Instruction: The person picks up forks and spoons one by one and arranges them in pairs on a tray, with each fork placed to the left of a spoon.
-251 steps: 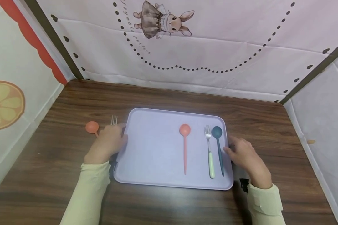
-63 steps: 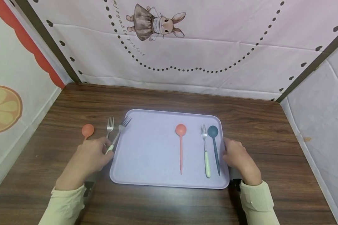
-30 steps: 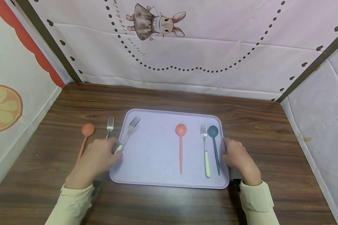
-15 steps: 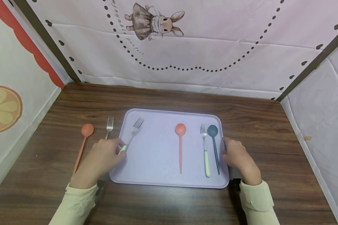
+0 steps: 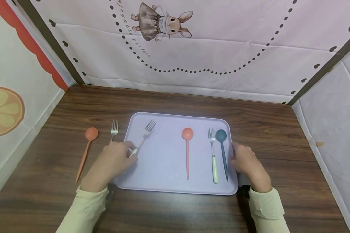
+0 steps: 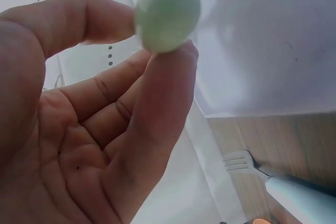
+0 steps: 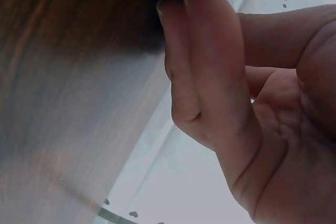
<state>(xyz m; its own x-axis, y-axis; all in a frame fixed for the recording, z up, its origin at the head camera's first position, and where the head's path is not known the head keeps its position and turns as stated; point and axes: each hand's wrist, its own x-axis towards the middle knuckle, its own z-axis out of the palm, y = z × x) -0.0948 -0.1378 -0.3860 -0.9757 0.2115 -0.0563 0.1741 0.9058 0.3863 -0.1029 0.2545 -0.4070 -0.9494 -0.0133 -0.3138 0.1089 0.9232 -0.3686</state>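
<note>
The worktop [image 5: 175, 212] looks like softly glossy wood, the tray [image 5: 163, 155] smooth matt plastic, the held fork [image 5: 148, 128] shiny metal with a smooth handle [image 6: 168, 11].

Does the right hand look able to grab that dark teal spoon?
Probably yes: the right hand is at the edge of the lavender tray, close beside the dark teal spoon, with no utensil between. It seems to pinch that edge, so may need to let go.

On the bench [image 5: 175, 212], an outer spoon [image 5: 86, 151] and nearer fork [image 5: 114, 127] are laid left of the tray [image 5: 163, 165]. On its right half, an inner spoon [image 5: 187, 155], middle fork [image 5: 213, 157] and rim spoon [image 5: 224, 158] are ranged; over its left, another fork [image 5: 147, 130] is held.
</note>
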